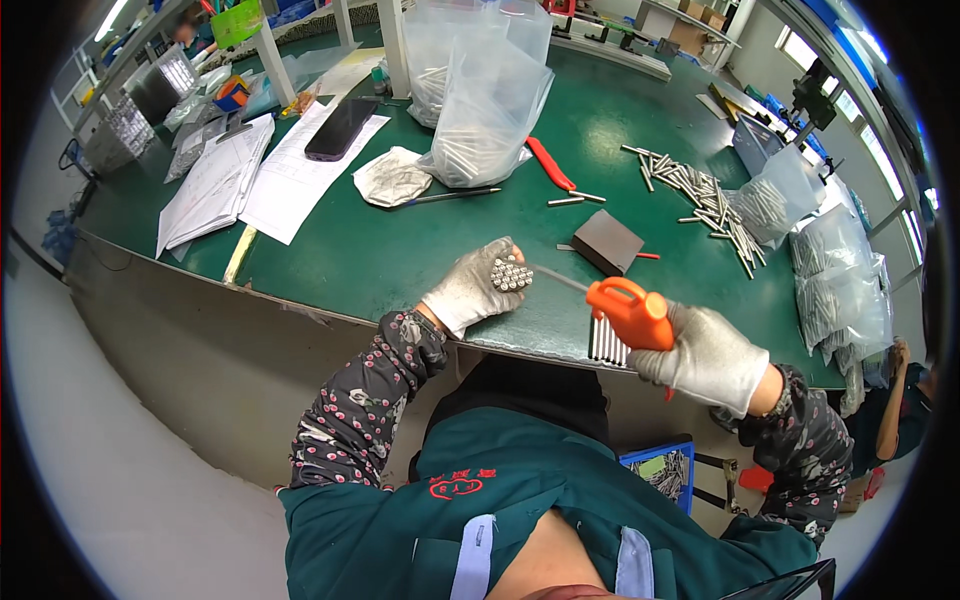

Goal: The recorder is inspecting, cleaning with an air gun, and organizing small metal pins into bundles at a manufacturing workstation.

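Left hand (472, 287), in a pale work glove, has its fingers curled around a bundle of metal pins (510, 276), pinching it together with the round ends facing the wearer; right hand (705, 358), also gloved, has its fingers wrapped around an orange gun-shaped tool (632, 314); its thin nozzle (562, 278) points left, tip just beside the bundle in the left fingers; cannot tell whether the right fingers press a trigger; both hands are over the near edge of the green counter (345, 255); a row of metal pins (607, 342) lies side by side just left of the right fingers, partly behind the tool; a dark block (606, 243) sits beyond the nozzle, between the two sets of fingers; a red-handled tool (549, 163) lies farther out, beyond the left fingers and a bit right, with a few pins (576, 198) near its end; a loose pile of pins (708, 200) spreads well beyond the right fingers, a clear bag of pins (765, 205) at its right side; more bagged pins (840, 275) are stacked right of the right fingers; straight out from the left fingers are a pen (455, 196), a crumpled white cloth (392, 178) and a tall clear bag (482, 125) with pins inside; a dark phone (341, 128) on paper sheets (298, 178) is farther left of those fingers; a blue bin (687, 478) with metal parts is below the right fingers, under counter level.
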A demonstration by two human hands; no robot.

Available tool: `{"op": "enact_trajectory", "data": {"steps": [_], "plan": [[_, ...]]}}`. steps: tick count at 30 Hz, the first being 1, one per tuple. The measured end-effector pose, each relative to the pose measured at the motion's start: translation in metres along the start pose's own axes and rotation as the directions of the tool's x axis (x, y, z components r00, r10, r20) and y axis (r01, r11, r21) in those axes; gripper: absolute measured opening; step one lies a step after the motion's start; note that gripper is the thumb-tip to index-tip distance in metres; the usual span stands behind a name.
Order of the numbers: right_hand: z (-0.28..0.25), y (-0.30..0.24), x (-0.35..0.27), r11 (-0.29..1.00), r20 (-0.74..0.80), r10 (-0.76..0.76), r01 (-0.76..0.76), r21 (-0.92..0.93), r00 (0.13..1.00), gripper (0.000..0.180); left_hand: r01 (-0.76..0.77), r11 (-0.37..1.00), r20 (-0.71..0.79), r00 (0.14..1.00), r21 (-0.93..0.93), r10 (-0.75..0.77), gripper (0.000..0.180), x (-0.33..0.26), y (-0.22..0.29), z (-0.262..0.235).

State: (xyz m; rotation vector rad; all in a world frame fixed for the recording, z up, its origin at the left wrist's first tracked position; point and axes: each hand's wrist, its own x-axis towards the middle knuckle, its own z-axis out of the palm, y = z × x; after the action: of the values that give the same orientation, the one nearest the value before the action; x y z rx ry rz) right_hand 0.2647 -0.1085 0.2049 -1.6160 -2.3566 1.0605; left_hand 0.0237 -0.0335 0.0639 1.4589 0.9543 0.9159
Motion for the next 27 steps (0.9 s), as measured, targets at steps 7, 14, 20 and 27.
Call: {"op": "enact_trajectory", "data": {"steps": [7,14,20,27], "plan": [[0.002,0.010,-0.001,1.000,-0.034,-0.014,0.013,-0.023,0.999,0.044,-0.002,0.995,-0.018,1.000,0.101,0.004,0.037,0.001,0.000,0.000],[-0.011,-0.002,-0.004,0.987,0.040,0.160,-0.159,-0.037,0.986,0.040,-0.005,0.997,-0.023,1.000,0.072,0.007,0.035,-0.001,-0.002,-0.001],[-0.011,0.004,-0.008,0.994,0.013,0.105,-0.104,-0.044,0.994,0.038,-0.009,0.998,-0.021,1.000,0.070,0.011,0.035,-0.002,0.002,0.000],[-0.010,0.010,-0.009,0.992,0.025,0.127,-0.127,0.015,0.992,0.036,-0.035,0.993,-0.021,0.999,0.109,0.037,0.035,0.000,-0.007,-0.001]]}}
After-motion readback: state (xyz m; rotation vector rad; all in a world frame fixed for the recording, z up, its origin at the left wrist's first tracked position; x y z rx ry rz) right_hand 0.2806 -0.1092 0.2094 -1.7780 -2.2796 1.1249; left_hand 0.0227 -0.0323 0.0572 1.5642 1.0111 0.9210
